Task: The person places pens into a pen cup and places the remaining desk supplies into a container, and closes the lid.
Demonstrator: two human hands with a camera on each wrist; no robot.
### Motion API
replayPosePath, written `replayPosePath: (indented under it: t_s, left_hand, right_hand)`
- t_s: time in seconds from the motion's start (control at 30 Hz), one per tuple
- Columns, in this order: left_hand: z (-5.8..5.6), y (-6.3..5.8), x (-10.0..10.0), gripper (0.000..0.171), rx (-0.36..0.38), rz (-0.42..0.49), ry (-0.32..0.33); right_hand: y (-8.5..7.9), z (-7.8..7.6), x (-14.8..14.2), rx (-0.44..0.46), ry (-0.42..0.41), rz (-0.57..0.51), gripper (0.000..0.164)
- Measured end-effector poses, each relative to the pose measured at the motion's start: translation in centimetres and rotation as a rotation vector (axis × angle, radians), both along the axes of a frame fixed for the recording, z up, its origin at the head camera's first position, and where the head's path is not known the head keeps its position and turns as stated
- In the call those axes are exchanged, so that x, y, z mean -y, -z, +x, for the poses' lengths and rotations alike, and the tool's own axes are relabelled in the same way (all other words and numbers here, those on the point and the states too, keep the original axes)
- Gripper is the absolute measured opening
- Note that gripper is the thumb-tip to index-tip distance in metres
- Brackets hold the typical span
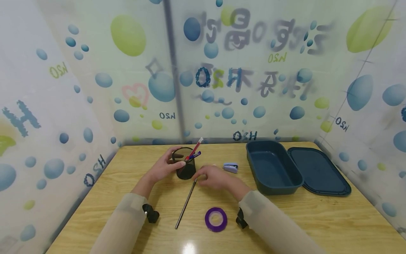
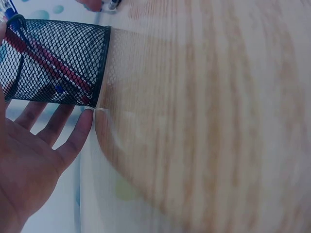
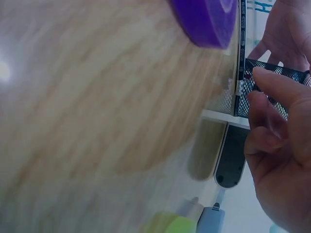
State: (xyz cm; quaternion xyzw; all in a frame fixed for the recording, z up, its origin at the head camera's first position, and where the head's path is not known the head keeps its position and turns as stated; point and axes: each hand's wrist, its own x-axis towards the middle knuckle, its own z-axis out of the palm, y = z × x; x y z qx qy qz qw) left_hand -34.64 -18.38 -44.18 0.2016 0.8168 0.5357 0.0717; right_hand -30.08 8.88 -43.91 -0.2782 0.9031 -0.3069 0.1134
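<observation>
My left hand [image 1: 165, 165] grips a black mesh pen cup [image 1: 186, 171], thumb on the near side and fingers round the far side. The cup stands upright, and inside lean a red pencil [image 1: 197, 145] and a blue pen [image 1: 196, 154]. In the left wrist view the fingers show behind the mesh. Just right of the cup, my right hand [image 1: 215, 177] reaches the far end of a thin black pencil [image 1: 185, 204] lying on the table. Its fingers are loosely bent; in the right wrist view a small gap shows between the index fingertip and the pencil [image 3: 241, 53].
A roll of purple tape [image 1: 207, 219] lies in front of the right hand. Behind that hand sits a lavender stapler [image 1: 230, 168]. A dark blue open box [image 1: 279, 191] and its lid [image 1: 320, 171] stand on the right of the wooden table [image 1: 127, 158]. A printed curtain backs it.
</observation>
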Motion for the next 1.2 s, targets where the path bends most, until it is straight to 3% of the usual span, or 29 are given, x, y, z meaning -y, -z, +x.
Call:
replayPosePath:
  t_s: [0.4,0.63,0.97,1.2]
  left_hand:
    - [0.1,0.0,0.1,0.075,-0.002,0.001,0.016]
    - [0.3,-0.2,0.0,0.074,0.002,-0.004,0.01]
    - [0.2,-0.2,0.0,0.074,-0.001,-0.006,0.009]
    - [0.1,-0.1,0.0,0.072,-0.007,-0.017,-0.001]
  right_hand:
    - [0.5,0.2,-0.1,-0.01,-0.074,0.027,0.026]
    - [0.6,0.5,-0.6,0.008,-0.105,0.042,0.018]
    - [0.0,1.0,-1.1,-0.006,-0.167,0.146,0.012]
    - [0.0,1.3,-1.9,0.022,-0.193,0.114,0.01]
